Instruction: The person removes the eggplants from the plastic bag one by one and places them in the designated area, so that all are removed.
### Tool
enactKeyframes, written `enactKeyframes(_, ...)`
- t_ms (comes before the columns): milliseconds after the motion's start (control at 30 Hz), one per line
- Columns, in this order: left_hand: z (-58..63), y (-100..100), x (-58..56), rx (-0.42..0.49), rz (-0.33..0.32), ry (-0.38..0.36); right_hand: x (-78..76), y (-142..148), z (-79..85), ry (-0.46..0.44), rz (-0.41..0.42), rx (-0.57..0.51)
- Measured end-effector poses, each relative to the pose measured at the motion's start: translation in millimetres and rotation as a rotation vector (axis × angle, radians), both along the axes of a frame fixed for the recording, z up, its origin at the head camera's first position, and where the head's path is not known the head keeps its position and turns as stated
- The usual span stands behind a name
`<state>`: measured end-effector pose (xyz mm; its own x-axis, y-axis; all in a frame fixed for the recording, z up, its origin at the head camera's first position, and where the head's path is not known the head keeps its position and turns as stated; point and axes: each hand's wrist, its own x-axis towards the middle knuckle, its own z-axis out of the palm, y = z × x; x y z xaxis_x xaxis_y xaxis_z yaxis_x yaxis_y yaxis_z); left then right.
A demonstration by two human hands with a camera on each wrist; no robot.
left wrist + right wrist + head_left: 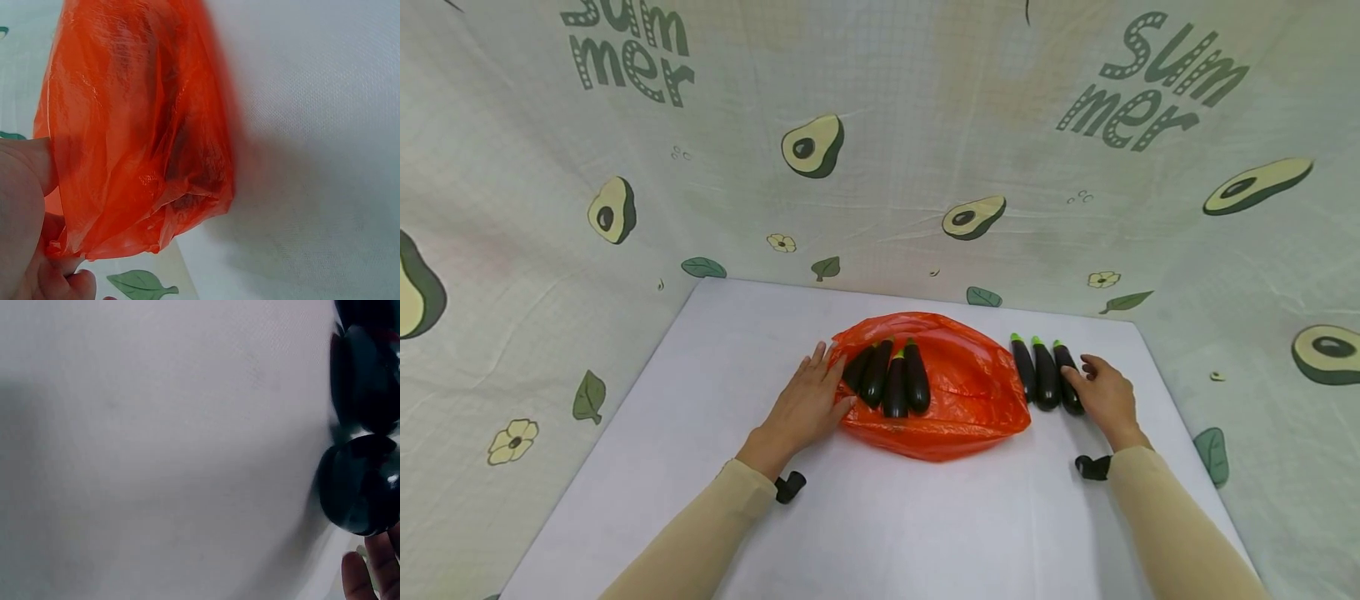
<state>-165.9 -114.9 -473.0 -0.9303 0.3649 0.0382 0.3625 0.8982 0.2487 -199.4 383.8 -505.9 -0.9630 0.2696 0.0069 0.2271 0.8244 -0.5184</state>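
Note:
A red plastic bag [958, 421] lies with its mouth spread wide, and several dark eggplants [917, 383] with green tips sit in its left part. My left hand [805, 400] touches the bag's left edge with fingers spread, thumb at the rim. In the left wrist view, the crinkled bag [125, 156] hides part of that hand. Right of the bag, three eggplants [1046, 379] lie side by side. My right hand [1105, 396] is at the rightmost one, thumb against it. In the right wrist view, fingers [381, 556] extend beside that eggplant's rounded end [356, 487].
A white tabletop [917, 525] carries everything, and a printed cloth [880, 217] with avocados and leaves rises behind it and along both sides. Small black devices [790, 487] are strapped at both wrists.

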Motion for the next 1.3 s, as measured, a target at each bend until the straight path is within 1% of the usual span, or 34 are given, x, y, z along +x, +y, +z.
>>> enactKeyframes(133, 0.8, 0.9, 0.9, -0.009, 0.009, -0.007, 1.1, -9.8, 7.3, 0.06, -0.006, 0.011)
enactKeyframes(300, 2.3, 1.2, 2.1, -0.014, 0.012, -0.007, 3.7, -32.5, 21.8, 0.155, -0.015, -0.025)
enactKeyframes(433, 2.7, 0.8, 2.2, -0.003, 0.003, 0.0, 5.2, -54.0, 33.5, 0.205, 0.011, -0.062)
enactKeyframes(667, 1.6, 0.1, 1.7, 0.033, -0.028, 0.024, 9.3, -94.8, 51.4, 0.199, 0.085, -0.159)
enactKeyframes(933, 2.8, 0.6, 1.7, 0.035, -0.028, 0.02, 16.1, -135.8, 61.4, 0.209, 0.155, -0.254)
enactKeyframes(1100, 2.2, 0.6, 1.6, 0.036, -0.025, 0.017, 16.3, -156.9, 61.9, 0.18, 0.208, -0.331)
enactKeyframes(1267, 2.2, 1.4, 1.5, 0.036, -0.016, 0.008, 13.8, -175.5, 56.0, 0.122, 0.25, -0.388)
enactKeyframes(1300, 2.2, 1.7, 1.4, 0.037, -0.014, 0.004, 13.5, -179.1, 54.1, 0.097, 0.255, -0.4)
